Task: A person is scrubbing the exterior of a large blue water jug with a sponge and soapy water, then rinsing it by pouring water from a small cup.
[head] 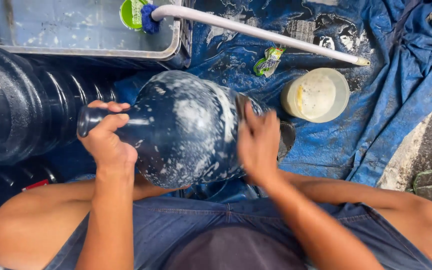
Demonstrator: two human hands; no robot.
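Soapy dark blue water jug [186, 127] on its side at frame centre, both hands on it.

Left hand [107, 140], centre-left: grip wrapped tight around the jug's neck, the mouth just past the fingers. Right hand [258, 142], centre-right, is motion-blurred; it is pressed on the jug body, and the fingers look bent over something against the surface, hidden by the hand, so I can't tell what or how far closed. Jug's underside and base hidden behind arm and lap. Second dark jug [21, 105] at left, cut off by the frame edge. Grey tub [76, 47] upper left, also cropped, with a white-handled brush [256, 32] leaning out of it. Lidded cream container [316, 95] right of centre on the blue tarp [376, 100]; small green wrapper [268, 61] above it, print unreadable.
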